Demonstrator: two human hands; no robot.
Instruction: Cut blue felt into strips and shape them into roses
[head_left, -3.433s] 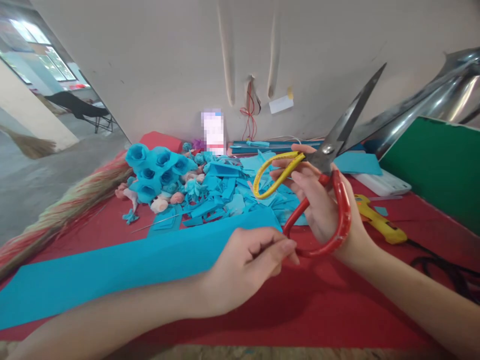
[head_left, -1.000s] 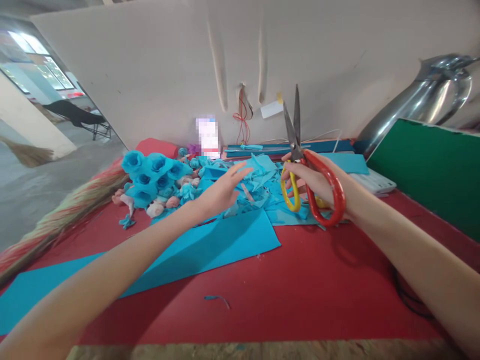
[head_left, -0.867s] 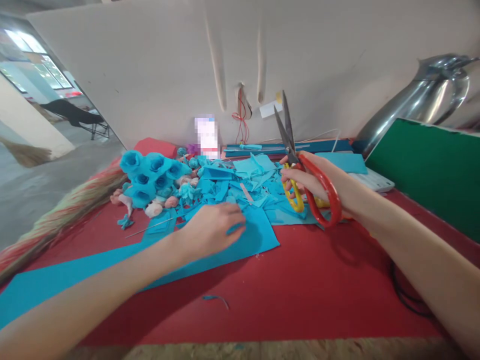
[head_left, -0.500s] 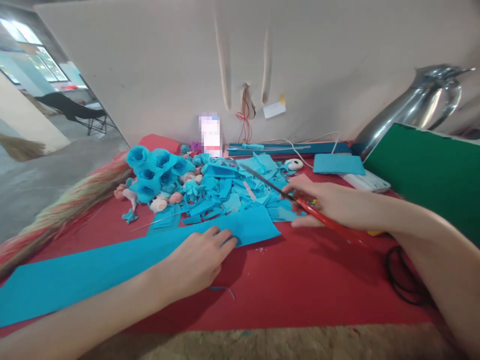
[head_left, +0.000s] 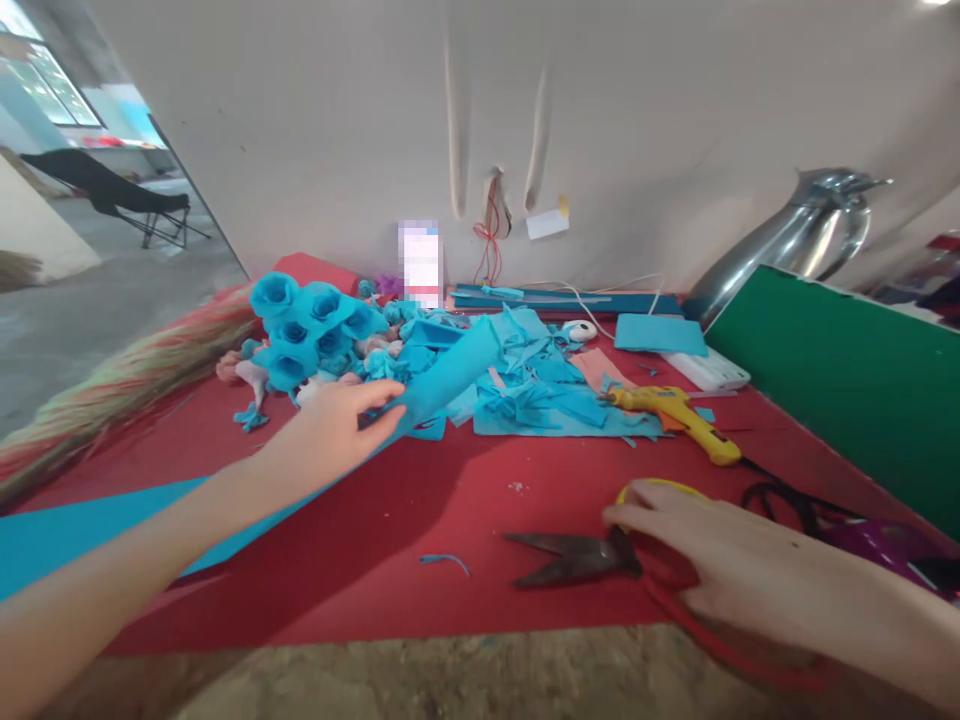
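Observation:
My left hand [head_left: 341, 415] pinches a long blue paper strip [head_left: 457, 370] between thumb and fingers. The strip's far end rises in a curl over the scraps, and its other end runs under my forearm to the left edge. At the lower right, my right hand [head_left: 667, 530] grips the scissors [head_left: 577, 560] by the handles, one yellow and one red. Their dark blades stand apart, pointing left, close over the red table covering [head_left: 495, 510]. Several blue paper flowers [head_left: 322, 305] are bunched left of a heap of blue paper scraps [head_left: 525, 380].
A yellow glue gun [head_left: 679, 410] with a black cord lies beyond my right hand. Behind it are a white power bank [head_left: 705, 370], a green board [head_left: 840, 390] and a steel jug [head_left: 795, 230]. A lit phone [head_left: 421, 265] leans against the wall. A thin blue scrap [head_left: 446, 560] lies in front.
My left hand has lifted the strip's right end off the table, moving left and up. My right hand has brought the scissors down toward the near right, uncovering the glue gun.

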